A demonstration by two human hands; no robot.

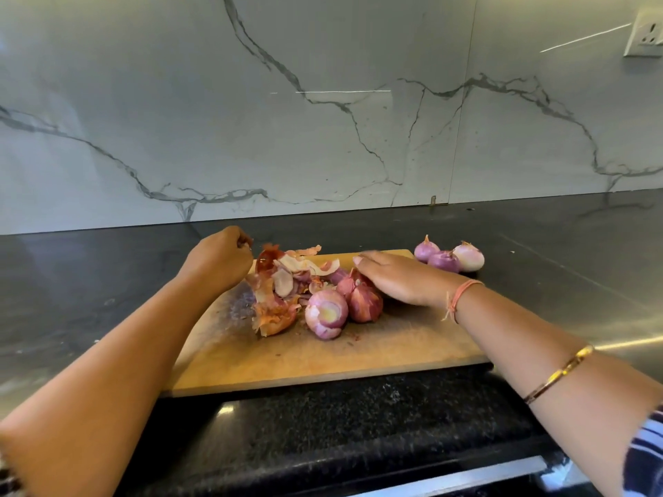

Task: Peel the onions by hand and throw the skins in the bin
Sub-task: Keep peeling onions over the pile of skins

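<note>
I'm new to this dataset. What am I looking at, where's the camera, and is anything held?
No machine: a person works bare-handed, and the one picture comes from a camera on their head, looking down. On a dark counter lies a wooden cutting board with a pile of onion skins and a few onions. Three more onions sit on the counter past its far right corner. The right hand lies flat on the board's onions, gripping nothing. The left hand is curled at the pile's far edge; whether it pinches a scrap is unclear.
</note>
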